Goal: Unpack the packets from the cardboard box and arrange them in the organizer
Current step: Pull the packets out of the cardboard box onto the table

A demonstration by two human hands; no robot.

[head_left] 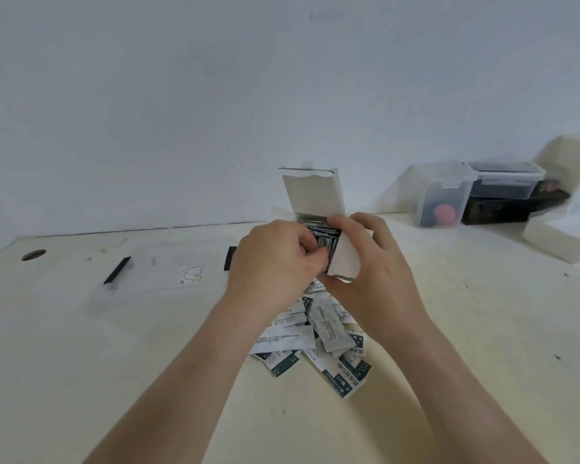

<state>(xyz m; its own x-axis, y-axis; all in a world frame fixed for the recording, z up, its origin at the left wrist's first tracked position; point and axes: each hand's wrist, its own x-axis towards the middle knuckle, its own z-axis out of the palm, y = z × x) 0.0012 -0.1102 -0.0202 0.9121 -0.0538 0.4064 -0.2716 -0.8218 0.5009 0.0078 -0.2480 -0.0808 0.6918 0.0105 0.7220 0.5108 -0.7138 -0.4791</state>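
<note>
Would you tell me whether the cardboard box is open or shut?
Open: the cardboard box has its flap raised, with packets showing inside.

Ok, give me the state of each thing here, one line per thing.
Cardboard box: lid flap open, packets inside.
Left hand: pinches packets in the box.
Right hand: grips the box.
Loose packets: piled on the table.
Organizer: flat on table; open or shut unclear.
Clear containers: lids on.
</note>
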